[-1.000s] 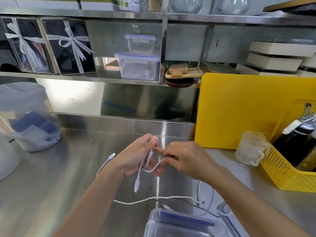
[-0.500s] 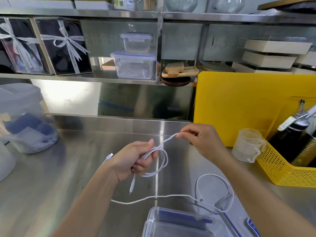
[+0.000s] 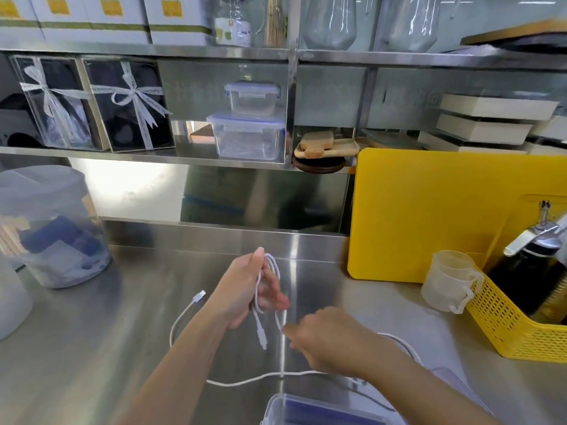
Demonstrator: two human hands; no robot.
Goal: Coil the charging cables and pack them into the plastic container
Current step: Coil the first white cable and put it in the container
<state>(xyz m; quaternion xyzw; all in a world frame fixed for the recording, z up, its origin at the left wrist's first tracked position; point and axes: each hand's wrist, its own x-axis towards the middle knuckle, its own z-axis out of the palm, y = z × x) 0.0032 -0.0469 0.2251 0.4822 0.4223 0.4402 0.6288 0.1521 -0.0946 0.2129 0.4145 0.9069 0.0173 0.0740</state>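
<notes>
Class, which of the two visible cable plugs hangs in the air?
The plug dangling from the cable in the left hand; the other plug lies on the counter.

Reaches both bare forearms in from lower edge. Holds left hand (image 3: 245,289) upright, above right, thumb topmost, fingers curled round loops of white cable (image 3: 263,340). Sets right hand (image 3: 333,342) lower, knuckles up, blurred, fingertips pinching same cable.

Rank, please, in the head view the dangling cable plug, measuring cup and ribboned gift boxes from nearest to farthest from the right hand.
1. Dangling cable plug, left of the right hand.
2. Measuring cup, counter right.
3. Ribboned gift boxes, back-left shelf.
</notes>
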